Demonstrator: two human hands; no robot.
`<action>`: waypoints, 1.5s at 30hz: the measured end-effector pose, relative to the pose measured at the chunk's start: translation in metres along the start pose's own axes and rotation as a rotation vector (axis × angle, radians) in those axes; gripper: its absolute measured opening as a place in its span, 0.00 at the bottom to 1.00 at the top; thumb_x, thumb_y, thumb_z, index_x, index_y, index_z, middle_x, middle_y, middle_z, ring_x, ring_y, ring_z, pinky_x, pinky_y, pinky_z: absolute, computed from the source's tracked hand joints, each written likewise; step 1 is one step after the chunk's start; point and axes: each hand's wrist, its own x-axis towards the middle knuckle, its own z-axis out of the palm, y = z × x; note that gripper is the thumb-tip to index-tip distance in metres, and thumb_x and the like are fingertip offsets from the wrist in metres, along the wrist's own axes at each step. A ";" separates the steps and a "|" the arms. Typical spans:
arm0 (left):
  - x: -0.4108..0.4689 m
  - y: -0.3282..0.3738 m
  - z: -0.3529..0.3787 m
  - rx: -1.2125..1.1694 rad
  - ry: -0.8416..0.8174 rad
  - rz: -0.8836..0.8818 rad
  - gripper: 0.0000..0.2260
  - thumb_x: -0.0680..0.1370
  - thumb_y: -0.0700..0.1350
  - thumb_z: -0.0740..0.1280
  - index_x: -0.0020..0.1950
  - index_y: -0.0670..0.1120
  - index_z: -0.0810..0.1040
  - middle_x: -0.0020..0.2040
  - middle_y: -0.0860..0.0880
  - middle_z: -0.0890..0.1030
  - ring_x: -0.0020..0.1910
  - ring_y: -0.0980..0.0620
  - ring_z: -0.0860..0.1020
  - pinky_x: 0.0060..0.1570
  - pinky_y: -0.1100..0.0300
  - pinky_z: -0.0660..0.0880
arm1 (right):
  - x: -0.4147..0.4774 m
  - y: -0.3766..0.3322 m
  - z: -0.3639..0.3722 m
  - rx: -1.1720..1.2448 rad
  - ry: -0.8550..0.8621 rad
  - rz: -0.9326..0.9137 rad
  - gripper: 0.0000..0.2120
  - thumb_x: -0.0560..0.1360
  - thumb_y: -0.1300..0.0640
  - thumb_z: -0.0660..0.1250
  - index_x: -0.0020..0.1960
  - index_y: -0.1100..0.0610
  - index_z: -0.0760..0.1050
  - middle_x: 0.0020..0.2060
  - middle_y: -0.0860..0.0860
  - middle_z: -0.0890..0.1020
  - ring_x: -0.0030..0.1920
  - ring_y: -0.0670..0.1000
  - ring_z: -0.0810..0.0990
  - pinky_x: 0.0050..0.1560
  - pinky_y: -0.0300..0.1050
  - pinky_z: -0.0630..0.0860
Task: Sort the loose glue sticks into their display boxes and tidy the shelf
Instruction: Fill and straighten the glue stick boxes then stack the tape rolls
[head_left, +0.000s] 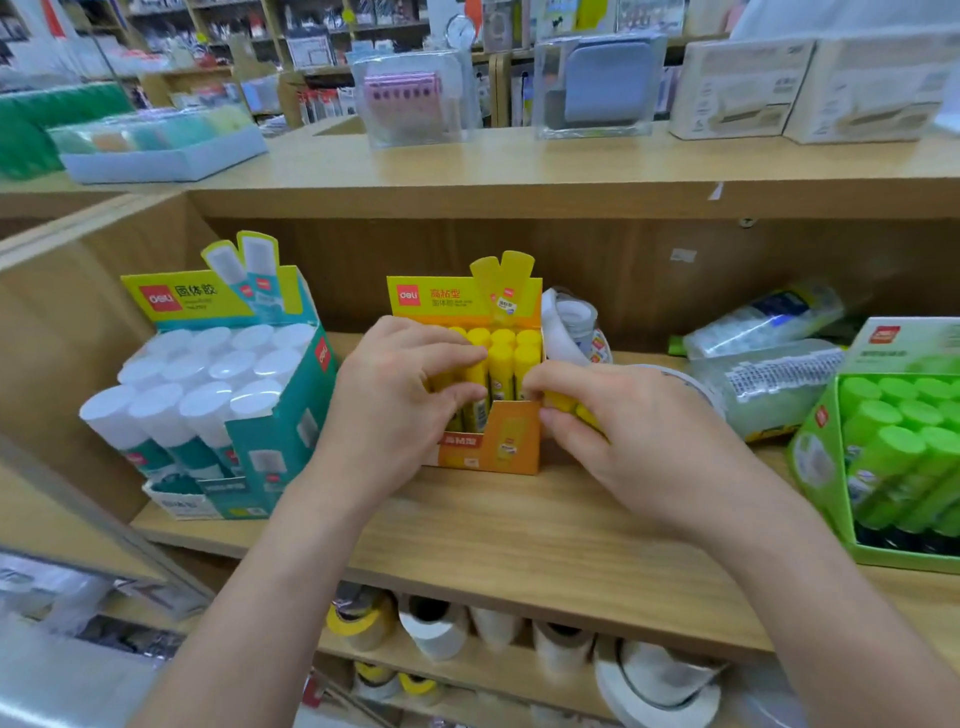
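Wooden shelf, middle tier, carries three display boxes: teal box at left, full of white-capped sticks; green box at right edge, full of green-capped sticks; yellow display box in the centre, between both hands. Behind and right of the centre box lie tape rolls and wrapped packs, in some disorder. Left hand is over the box's left half, fingers and thumb curled round the boxed yellow sticks at the front left, seemingly steadying or parting them. Right hand sits just beside the box's right wall, fingers and thumb pinching the loose yellow sticks; exact count cannot be told, as the fingers cover most of them. Step in hand, by judgement: loading yellow sticks into the matching box. The back rows stand upright and look full; any gap must be in the front row, hidden under the left hand. Next move likely calls for turning the held sticks cap-up, lifting them over the low front wall, and dropping them into the gap the left hand keeps clear. The clutter at the back remains to be tidied.
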 end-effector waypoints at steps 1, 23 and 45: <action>0.000 -0.001 0.001 0.024 -0.001 0.026 0.13 0.69 0.43 0.77 0.52 0.46 0.85 0.50 0.52 0.83 0.53 0.50 0.76 0.52 0.61 0.71 | -0.001 0.001 0.000 0.026 -0.004 0.013 0.06 0.79 0.46 0.59 0.55 0.41 0.70 0.37 0.43 0.74 0.42 0.49 0.75 0.43 0.50 0.73; -0.025 0.007 -0.005 0.016 -0.147 -0.071 0.22 0.77 0.34 0.65 0.68 0.53 0.75 0.66 0.59 0.74 0.70 0.58 0.66 0.66 0.64 0.62 | 0.017 -0.003 -0.010 1.105 0.371 0.221 0.04 0.76 0.62 0.68 0.50 0.56 0.77 0.33 0.57 0.76 0.22 0.44 0.70 0.20 0.39 0.63; -0.037 0.003 0.004 -0.072 0.004 -0.044 0.17 0.78 0.47 0.58 0.64 0.51 0.78 0.63 0.57 0.77 0.67 0.60 0.70 0.72 0.57 0.59 | 0.024 0.008 -0.022 0.120 0.176 -0.010 0.07 0.73 0.58 0.71 0.48 0.47 0.82 0.43 0.44 0.79 0.45 0.46 0.77 0.48 0.48 0.75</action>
